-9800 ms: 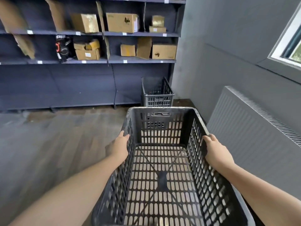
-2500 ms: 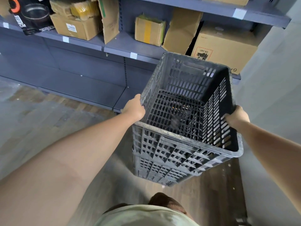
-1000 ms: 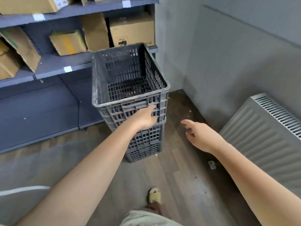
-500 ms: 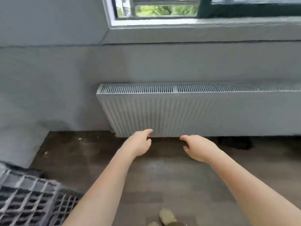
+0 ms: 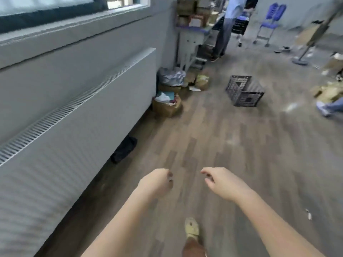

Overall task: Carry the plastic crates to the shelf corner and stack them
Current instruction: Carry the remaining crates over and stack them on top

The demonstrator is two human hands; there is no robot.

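One dark slatted plastic crate (image 5: 244, 93) stands alone on the wooden floor, far ahead and to the right. My left hand (image 5: 157, 182) hangs in front of me with its fingers curled loosely and nothing in it. My right hand (image 5: 221, 182) is beside it, fingers bent but apart, also holding nothing. Both hands are well short of the crate. The stacked crates and the shelf corner are out of view.
A long white radiator (image 5: 78, 125) runs along the left wall under a window. Bags and cardboard clutter (image 5: 168, 102) sit at its far end. A person (image 5: 225, 26) stands by a table at the back; blue chairs (image 5: 267, 23) and boxes lie right.
I set the carried crate on the stack by the shelf and let go. My view has swung right from the radiator to the room, where another crate shows. Both hands stay free.
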